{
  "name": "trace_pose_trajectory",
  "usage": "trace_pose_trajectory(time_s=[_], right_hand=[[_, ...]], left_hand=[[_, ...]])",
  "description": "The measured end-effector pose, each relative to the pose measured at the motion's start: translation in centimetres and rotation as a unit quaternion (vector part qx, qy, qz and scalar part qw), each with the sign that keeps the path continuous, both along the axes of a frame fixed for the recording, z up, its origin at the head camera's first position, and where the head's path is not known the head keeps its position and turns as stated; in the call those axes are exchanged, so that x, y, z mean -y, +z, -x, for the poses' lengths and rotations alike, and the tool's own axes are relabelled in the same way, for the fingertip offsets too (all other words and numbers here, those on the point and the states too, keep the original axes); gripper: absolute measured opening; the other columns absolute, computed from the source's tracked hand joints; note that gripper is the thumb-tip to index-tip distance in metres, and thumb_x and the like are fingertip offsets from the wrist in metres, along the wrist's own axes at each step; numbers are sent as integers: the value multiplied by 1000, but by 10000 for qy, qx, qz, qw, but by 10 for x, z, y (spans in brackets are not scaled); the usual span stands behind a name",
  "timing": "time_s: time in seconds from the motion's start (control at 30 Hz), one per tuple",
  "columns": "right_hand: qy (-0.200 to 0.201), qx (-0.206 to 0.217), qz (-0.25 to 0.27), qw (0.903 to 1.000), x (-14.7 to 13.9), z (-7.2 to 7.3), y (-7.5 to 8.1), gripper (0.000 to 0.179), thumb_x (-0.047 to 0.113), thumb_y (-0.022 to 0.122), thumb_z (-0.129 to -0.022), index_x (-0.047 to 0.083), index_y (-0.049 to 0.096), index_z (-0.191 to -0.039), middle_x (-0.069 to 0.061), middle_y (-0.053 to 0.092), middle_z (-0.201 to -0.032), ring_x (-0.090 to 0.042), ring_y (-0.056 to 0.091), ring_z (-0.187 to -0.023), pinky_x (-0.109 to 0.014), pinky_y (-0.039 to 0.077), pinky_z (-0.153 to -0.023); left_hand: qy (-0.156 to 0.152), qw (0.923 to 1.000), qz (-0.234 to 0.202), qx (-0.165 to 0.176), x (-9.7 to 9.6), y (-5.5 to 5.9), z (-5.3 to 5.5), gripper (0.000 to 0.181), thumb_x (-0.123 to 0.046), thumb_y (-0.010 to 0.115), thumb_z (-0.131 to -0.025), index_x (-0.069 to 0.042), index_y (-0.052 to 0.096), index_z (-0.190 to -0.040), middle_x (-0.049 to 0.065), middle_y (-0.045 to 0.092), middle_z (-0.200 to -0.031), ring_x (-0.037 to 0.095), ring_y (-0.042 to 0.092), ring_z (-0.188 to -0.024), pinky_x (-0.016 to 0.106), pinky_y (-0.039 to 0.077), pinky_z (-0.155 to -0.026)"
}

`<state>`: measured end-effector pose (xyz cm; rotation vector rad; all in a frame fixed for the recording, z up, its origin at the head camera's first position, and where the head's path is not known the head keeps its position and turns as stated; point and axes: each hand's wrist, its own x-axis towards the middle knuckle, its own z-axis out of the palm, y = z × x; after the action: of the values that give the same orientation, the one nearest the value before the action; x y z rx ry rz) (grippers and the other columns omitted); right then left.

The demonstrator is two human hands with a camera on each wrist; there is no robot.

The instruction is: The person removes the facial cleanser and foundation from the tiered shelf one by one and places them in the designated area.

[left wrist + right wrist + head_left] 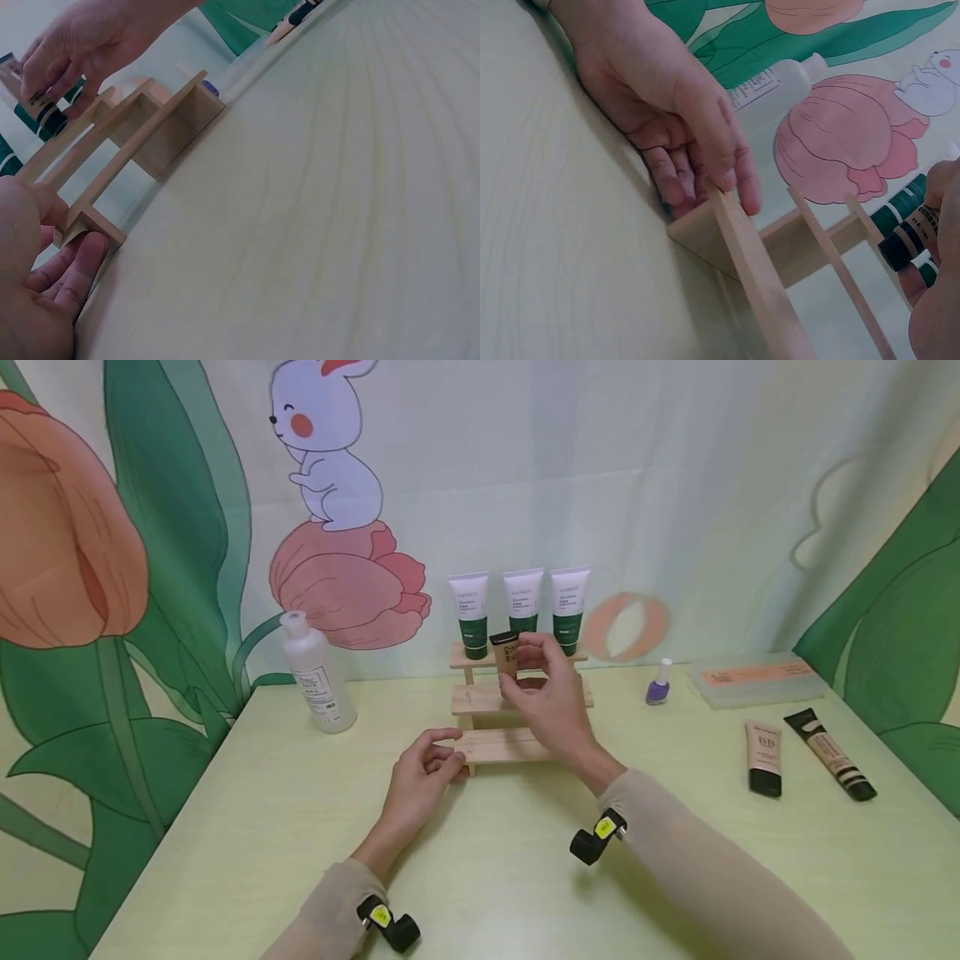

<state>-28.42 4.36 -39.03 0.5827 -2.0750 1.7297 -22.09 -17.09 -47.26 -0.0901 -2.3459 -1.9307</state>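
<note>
A small three-step wooden display rack (491,747) stands on the table. My left hand (422,777) grips the left end of its lowest step, thumb low and fingers around the edge, as the left wrist view shows (37,270). Over the middle step, my right hand (553,693) pinches a small tan cosmetic tube (506,653) between thumb and fingers. The tube is nearly upright, its black cap (895,251) pointing down. Behind it on the top step stand three white-and-green squeeze tubes (468,602), caps down; the hand partly covers two of them.
A clear bottle with a white label (318,685) stands at the left. Toward the right are a purple nail polish bottle (658,685), a clear flat case (757,681), a lying BB cream tube (764,747) and a slimmer tan-and-black tube (828,753). A printed curtain (480,485) hangs behind.
</note>
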Motion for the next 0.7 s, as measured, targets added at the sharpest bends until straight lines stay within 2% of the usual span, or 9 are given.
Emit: trace_pose_trajectory(time_s=[0.17, 0.27, 0.7], right_hand=[[-209, -131, 137, 9996, -25, -1, 6, 48, -2, 80, -99, 10, 60, -141, -10, 69, -124, -23, 70, -110, -36, 63, -92], [-295, -231, 334, 9987, -40, -1, 11, 48, -5, 80, -97, 6, 60, -139, -12, 68, -122, -24, 69, -107, -31, 63, -89], [-927, -534, 366, 9936, -105, -6, 22, 44, -2, 79, -99, 3, 63, -140, -2, 65, -117, -19, 68, -103, -25, 60, -82]], left_hand=[[3, 10000, -4, 19, -2, 0, 0, 31, -8, 74, -108, -13, 72, -139, 14, 80, -104, 27, 82, -92, 24, 62, -82], [9, 10000, -6, 21, -3, 0, 1, 32, -8, 74, -108, -13, 72, -139, 15, 80, -104, 27, 82, -92, 24, 63, -82], [66, 9999, -27, 128, -2, -1, 1, 33, -8, 75, -107, -16, 72, -139, 13, 79, -105, 24, 82, -92, 25, 63, -82]])
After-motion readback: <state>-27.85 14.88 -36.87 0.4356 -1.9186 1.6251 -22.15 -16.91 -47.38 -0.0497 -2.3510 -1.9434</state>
